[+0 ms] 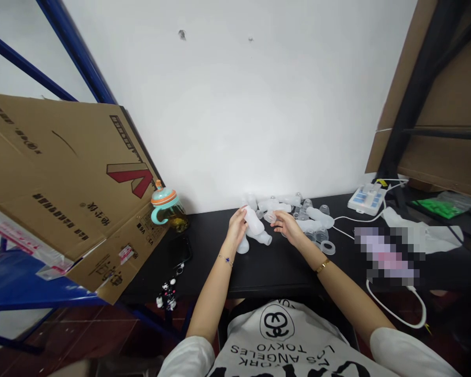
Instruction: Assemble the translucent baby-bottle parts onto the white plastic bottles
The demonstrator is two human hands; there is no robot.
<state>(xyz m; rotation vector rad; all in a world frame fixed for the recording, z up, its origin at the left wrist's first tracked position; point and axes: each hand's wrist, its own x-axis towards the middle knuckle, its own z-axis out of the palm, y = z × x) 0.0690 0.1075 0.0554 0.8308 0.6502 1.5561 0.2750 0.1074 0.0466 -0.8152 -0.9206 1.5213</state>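
Observation:
Over the black table, my left hand (237, 226) is closed around a translucent white plastic bottle (255, 222), which tilts down to the right. Another white bottle (264, 239) lies just below it, and a further one (243, 245) is partly under my left hand. To the right, my right hand (287, 226) has its fingertips pinched on a small clear plastic cap (270, 216); its exact shape is hard to make out. Beyond and beside my right hand lie several white bottles (321, 217), clear domed caps (322, 235) and a white ring (327, 247).
A glass teapot with teal lid (168, 209) and a phone (179, 250) stand and lie left, beside a big cardboard box (63, 188). At right are a white power strip (367, 199), cables, a blurred purple object (387, 255) and a green packet (437, 208). A white wall backs the table.

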